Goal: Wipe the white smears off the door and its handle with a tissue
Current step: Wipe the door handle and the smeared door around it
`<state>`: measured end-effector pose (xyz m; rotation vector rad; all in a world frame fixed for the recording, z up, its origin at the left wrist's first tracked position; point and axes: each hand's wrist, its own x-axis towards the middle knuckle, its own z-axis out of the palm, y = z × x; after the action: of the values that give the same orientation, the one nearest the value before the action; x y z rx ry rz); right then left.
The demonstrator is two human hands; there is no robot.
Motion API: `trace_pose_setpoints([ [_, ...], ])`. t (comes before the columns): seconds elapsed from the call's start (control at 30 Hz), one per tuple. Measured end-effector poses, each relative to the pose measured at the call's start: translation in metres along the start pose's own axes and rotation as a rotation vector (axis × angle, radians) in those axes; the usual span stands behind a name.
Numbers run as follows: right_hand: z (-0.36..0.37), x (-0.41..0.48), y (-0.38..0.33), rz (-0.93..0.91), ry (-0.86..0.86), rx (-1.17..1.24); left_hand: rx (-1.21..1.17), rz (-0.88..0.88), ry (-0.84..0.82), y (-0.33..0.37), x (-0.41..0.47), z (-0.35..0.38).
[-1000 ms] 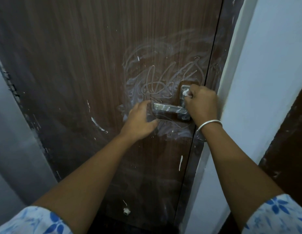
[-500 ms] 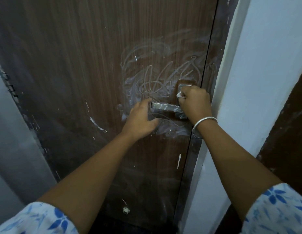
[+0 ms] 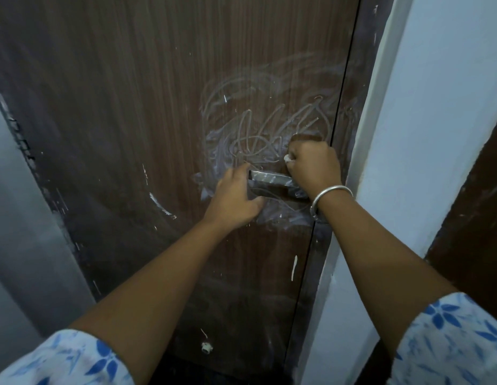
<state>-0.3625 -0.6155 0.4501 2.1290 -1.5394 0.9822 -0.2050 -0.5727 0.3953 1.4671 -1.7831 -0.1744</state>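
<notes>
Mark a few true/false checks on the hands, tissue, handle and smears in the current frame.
1. The right hand grips a tissue just above the handle. True.
2. The left hand holds a second tissue. False: it holds no tissue; it holds the handle's free end.
3. The door is wiped clean. False: white smears cover it above and below the handle.
4. A bangle sits on the right wrist. True.
</notes>
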Motion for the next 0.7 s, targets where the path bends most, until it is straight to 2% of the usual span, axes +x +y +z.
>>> trace_pose_setpoints([
  [0.13,-0.007,0.004,0.000,0.016,-0.040,-0.035,0.003,-0.016,0.043,0.004,-0.005,0.002],
  [0.3,-0.010,-0.002,0.015,0.196,-0.003,0.047,0.037,-0.016,0.203,0.010,-0.007,-0.005],
  [0.47,-0.006,-0.001,0.002,0.045,-0.027,0.021,0.033,-0.002,0.228,0.016,-0.007,0.000],
  [0.57,-0.005,-0.001,0.000,0.034,-0.036,0.034,0.055,0.005,0.232,0.018,-0.006,0.006],
  [0.7,-0.004,-0.003,0.012,0.236,0.008,0.190,0.067,0.016,0.233,0.020,-0.007,0.007],
])
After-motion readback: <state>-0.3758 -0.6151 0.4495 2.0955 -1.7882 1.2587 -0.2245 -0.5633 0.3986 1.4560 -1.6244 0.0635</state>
